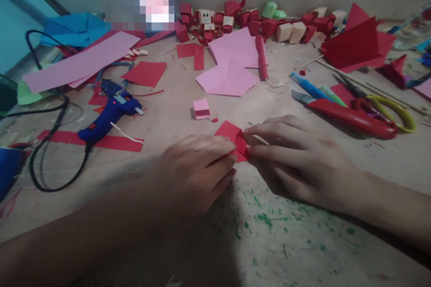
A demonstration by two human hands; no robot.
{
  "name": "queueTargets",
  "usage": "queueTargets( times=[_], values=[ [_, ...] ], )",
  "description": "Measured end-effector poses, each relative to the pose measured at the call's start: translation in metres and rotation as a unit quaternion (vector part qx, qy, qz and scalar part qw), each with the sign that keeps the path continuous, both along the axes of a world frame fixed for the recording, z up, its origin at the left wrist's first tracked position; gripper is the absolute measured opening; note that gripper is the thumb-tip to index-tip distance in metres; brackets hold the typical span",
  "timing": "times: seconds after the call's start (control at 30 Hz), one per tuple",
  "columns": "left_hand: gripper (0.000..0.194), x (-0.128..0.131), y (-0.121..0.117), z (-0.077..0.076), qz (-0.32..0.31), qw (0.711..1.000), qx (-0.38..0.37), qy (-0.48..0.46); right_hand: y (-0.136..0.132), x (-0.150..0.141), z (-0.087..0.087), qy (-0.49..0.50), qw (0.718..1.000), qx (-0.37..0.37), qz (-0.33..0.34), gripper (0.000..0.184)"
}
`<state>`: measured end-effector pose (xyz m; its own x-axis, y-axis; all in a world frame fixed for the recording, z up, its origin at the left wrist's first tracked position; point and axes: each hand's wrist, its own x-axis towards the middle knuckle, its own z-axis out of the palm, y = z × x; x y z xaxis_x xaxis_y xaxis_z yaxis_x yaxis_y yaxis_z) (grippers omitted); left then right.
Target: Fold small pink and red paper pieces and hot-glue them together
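Between my two hands, low over the table, is a small piece of red paper with a folded edge on its right side. The fingers of my left hand are closed on its left and near part. At its right edge, my right hand pinches the folded part between fingertips and thumb; the thumb is mostly hidden. Just beyond the paper stands a small pink paper box with a red inner side. A tiny red scrap lies beside that box.
On the left a blue glue gun with a black cord rests over a red strip. Pink sheets lie ahead. Small paper figures line the wall. At right are a red utility knife, yellow-handled scissors and a blue pen.
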<state>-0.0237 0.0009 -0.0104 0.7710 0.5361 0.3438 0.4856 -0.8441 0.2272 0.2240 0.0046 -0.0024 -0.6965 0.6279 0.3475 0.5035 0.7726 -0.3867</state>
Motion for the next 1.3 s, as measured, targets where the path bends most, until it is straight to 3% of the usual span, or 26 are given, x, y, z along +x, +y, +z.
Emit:
queueTargets(
  times=[0.3, 0.83, 1.1, 1.3],
  values=[
    [0.033, -0.0014, -0.0003, -0.0062, -0.013, 0.999, 0.008, 0.040, 0.0003, -0.0027, 0.0001, -0.003, 1.000, 0.008, 0.011, 0.013],
    [0.025, -0.0020, -0.0008, -0.0083, -0.021, 0.999, 0.006, 0.048, 0.0010, -0.0011, 0.0004, -0.004, 1.000, -0.012, 0.023, 0.018],
    [0.029, 0.0003, -0.0010, -0.0046, -0.015, 0.999, 0.002, 0.048, 0.0049, -0.0026, 0.0003, -0.034, 0.998, -0.016, -0.057, 0.025],
    [0.031, 0.0007, -0.0001, -0.0054, -0.018, 0.999, 0.003, 0.041, 0.0040, -0.0017, 0.0012, -0.025, 1.000, -0.008, -0.011, 0.027]
  ],
)
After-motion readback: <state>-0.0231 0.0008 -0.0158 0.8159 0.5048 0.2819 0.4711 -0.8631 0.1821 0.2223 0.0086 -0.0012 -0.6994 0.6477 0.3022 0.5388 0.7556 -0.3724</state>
